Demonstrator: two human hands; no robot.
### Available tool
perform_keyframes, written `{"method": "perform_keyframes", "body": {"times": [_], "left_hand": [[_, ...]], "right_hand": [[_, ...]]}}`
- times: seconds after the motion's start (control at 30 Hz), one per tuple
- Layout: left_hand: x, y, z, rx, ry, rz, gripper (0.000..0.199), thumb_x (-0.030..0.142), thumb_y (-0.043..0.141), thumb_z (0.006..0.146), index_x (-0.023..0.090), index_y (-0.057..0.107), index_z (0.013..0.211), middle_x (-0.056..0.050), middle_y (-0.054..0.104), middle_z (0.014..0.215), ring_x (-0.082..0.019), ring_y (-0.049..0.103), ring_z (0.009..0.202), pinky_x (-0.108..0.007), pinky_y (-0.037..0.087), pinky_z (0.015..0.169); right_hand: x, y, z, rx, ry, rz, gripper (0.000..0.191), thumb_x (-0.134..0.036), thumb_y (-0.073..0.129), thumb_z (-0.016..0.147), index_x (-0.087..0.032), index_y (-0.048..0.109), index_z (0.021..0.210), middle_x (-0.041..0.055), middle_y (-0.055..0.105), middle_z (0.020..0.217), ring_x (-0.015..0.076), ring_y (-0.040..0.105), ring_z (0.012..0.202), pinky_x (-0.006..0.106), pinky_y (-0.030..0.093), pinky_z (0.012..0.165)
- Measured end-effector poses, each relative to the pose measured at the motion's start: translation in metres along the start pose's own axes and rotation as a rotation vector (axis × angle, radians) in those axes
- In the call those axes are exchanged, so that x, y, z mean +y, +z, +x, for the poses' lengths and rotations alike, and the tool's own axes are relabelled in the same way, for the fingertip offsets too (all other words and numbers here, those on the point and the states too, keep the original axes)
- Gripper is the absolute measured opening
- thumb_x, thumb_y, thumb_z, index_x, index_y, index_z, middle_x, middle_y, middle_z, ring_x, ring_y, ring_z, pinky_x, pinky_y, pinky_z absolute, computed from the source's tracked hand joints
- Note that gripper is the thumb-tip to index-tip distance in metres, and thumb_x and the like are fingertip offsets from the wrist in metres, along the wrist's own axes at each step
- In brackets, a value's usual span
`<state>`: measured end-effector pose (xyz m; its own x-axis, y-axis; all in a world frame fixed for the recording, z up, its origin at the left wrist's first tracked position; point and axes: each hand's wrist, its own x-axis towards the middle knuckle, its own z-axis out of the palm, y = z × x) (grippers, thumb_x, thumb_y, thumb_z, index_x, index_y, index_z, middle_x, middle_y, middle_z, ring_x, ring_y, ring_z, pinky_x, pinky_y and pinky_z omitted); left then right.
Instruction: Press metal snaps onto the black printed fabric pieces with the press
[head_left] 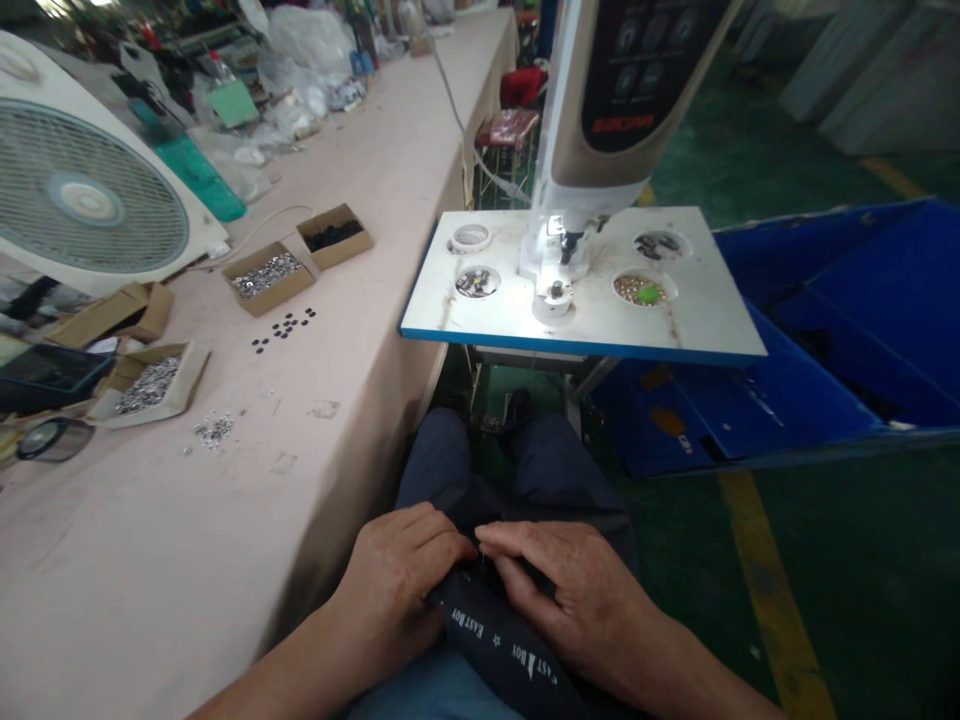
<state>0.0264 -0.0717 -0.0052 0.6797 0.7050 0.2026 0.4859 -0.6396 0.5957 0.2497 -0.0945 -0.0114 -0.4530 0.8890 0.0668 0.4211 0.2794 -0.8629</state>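
In my lap lies a dark garment (499,635), its band printed with white "EAST BOY" lettering and small stars. My left hand (409,570) is closed on the band's left edge, thumb on top. My right hand (566,590) bends over the band's other side, thumb and forefinger meeting at the cloth's upper edge near my left thumb. Something thin and pale, too small to name, shows at those fingertips. Beyond my knees stands a white snap-fastening machine (600,120) with a lit work point above its white table (480,315).
Cups sunk in the machine table hold small metal parts (478,283) and gold-coloured pieces (634,290). On the long bench (360,300) at left are small boxes of fasteners (266,275), loose dark discs (285,328) and a fan (90,190). A blue bin (840,330) stands right.
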Motion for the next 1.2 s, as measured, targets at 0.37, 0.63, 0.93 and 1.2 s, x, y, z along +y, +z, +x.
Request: {"method": "perform_keyframes", "body": {"times": [0.37,0.63,0.93,1.2], "left_hand": [[0.006,0.0,0.013,-0.22,-0.399,-0.19,0.013,0.013,0.069,0.072,0.022,0.07,0.081,0.003,0.068,0.074,-0.014,0.063,0.071,-0.024,0.04,0.065],[0.009,-0.007,0.025,-0.35,-0.61,-0.183,0.006,0.023,0.069,0.071,0.017,0.07,0.073,0.001,0.067,0.067,-0.014,0.059,0.063,-0.023,0.031,0.055],[0.0,-0.008,0.025,-0.424,-0.689,-0.389,0.014,0.029,0.065,0.072,0.015,0.065,0.07,0.004,0.055,0.062,-0.011,0.05,0.062,-0.021,0.029,0.052],[-0.01,-0.001,0.016,-0.416,-0.675,-0.872,0.017,0.027,0.073,0.076,0.013,0.068,0.083,0.004,0.056,0.073,-0.01,0.047,0.068,-0.021,0.038,0.064]], "right_hand": [[-0.007,-0.044,0.01,-0.289,0.238,0.523,0.056,-0.051,0.07,0.086,-0.029,0.063,0.137,0.0054,0.076,0.116,0.0284,0.072,0.104,0.033,0.058,0.084],[-0.008,-0.019,0.017,-0.228,0.23,0.182,0.075,-0.018,0.085,0.064,-0.032,0.06,0.134,0.0017,0.077,0.109,0.0253,0.074,0.094,0.029,0.055,0.078],[0.005,0.001,0.023,-0.129,0.236,0.152,0.061,0.0,0.057,0.066,-0.026,0.065,0.121,0.0017,0.077,0.107,0.0215,0.073,0.095,0.029,0.052,0.081],[0.007,-0.002,0.027,-0.195,0.351,0.387,0.053,-0.004,0.06,0.067,-0.022,0.064,0.116,-0.0044,0.072,0.084,0.0123,0.063,0.068,0.02,0.043,0.058]]}}
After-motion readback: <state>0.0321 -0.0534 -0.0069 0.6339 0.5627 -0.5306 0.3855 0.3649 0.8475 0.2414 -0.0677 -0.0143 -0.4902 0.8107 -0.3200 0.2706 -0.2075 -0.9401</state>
